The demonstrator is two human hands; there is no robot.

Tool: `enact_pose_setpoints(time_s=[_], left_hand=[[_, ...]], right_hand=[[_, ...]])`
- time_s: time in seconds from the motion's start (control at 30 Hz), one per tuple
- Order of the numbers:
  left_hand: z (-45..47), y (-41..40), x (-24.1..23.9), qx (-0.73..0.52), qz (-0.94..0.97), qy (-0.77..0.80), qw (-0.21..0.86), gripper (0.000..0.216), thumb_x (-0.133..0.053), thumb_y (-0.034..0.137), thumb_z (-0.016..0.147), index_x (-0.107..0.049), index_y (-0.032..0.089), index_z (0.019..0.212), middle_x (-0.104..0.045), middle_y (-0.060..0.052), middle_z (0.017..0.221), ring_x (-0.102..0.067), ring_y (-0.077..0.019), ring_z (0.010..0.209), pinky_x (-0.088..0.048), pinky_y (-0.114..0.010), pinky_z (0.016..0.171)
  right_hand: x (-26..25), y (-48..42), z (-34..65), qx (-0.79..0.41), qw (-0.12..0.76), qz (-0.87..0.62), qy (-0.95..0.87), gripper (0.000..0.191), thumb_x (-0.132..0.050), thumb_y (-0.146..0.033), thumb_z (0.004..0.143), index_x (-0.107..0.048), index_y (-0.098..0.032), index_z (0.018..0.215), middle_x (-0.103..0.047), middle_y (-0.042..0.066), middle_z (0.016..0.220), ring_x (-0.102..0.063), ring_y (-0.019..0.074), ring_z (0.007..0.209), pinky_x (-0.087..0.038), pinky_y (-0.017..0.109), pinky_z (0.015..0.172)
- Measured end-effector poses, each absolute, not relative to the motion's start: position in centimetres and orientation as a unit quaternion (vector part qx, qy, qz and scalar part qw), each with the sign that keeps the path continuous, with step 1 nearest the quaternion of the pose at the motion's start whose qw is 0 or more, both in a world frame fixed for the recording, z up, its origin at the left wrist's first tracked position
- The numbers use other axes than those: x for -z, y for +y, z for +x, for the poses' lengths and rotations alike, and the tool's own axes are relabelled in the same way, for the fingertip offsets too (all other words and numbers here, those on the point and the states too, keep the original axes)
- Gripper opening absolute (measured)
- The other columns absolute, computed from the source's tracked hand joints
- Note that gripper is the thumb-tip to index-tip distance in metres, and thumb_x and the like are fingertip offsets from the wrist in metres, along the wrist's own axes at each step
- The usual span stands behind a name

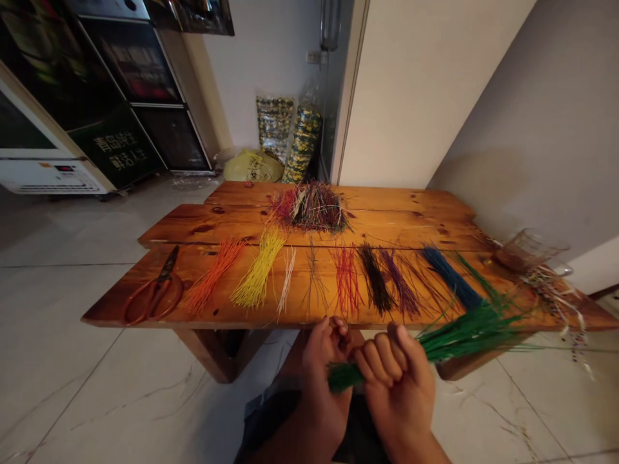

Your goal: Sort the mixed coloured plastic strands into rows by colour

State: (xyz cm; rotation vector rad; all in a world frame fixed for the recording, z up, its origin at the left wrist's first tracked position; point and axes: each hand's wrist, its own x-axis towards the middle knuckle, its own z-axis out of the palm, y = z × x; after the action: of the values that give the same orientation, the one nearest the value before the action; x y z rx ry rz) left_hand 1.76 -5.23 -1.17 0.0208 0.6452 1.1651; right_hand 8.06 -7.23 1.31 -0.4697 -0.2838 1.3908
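Observation:
My right hand is closed round a bundle of thin green strands. The strands fan out to the right over the table's front edge, and their short end pokes out on the left side of the fist. Close by, my left hand is cupped with its fingers loosely curled and the thumb apart from them. The short green end lies against or just in front of its palm; I cannot tell whether they touch. Beyond my hands, bundles of red strands, black strands and purple strands lie on the wooden table.
Red-handled scissors lie at the left, beside orange strands and yellow strands. White strands and blue strands lie farther along. A mixed heap is at the back. A glass jug stands right.

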Motion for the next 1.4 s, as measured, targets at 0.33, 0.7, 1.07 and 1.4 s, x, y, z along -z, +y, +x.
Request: enact_pose_setpoints(time_s=[0.33,0.7,1.07,1.4], left_hand=[[3.5,-5.8,3.0,-0.461,0.126,0.386,0.789,0.017,-0.060,0.031,0.076,-0.051,0.020,0.067,-0.052,0.001,0.068,-0.053,-0.0127,0.069,-0.044,-0.025,0.070],[3.9,-6.5,3.4,-0.378,0.372,0.349,0.772,0.021,-0.064,0.033,0.075,-0.053,0.018,0.085,-0.054,0.002,0.064,-0.056,-0.0136,0.065,-0.044,-0.027,0.070],[2.0,-2.4,1.0,-0.425,0.147,0.202,0.870,0.039,-0.052,0.035,0.083,-0.027,0.020,0.057,-0.016,0.011,0.040,-0.007,-0.0045,0.035,-0.012,-0.019,0.034],[-5.0,2.4,-3.2,-0.664,0.246,0.261,0.656,0.038,-0.044,0.032,0.089,-0.034,0.017,0.056,-0.017,0.008,0.047,-0.012,-0.0070,0.039,-0.019,-0.021,0.038]], right_hand=[[1.4,-8.1,13.1,-0.608,0.675,-0.394,-0.139,0.053,-0.066,-0.041,0.075,-0.024,-0.019,0.052,-0.014,-0.011,0.047,-0.006,0.0041,0.040,-0.010,0.018,0.035],[5.1,-12.8,12.6,-0.500,0.467,-0.597,-0.419,0.039,-0.066,-0.040,0.072,-0.058,-0.028,0.108,-0.063,0.007,0.098,-0.055,0.0273,0.098,-0.045,0.034,0.080],[4.5,-14.7,11.7,-0.681,0.426,-0.545,-0.240,0.048,-0.059,-0.066,0.066,-0.053,-0.020,0.075,-0.038,-0.006,0.052,-0.029,0.0046,0.038,-0.029,0.016,0.035],[4.4,-14.5,18.4,-0.401,0.381,-0.693,-0.462,0.034,-0.050,-0.056,0.080,-0.054,-0.023,0.085,-0.054,0.002,0.066,-0.051,0.0179,0.064,-0.043,0.027,0.057]])
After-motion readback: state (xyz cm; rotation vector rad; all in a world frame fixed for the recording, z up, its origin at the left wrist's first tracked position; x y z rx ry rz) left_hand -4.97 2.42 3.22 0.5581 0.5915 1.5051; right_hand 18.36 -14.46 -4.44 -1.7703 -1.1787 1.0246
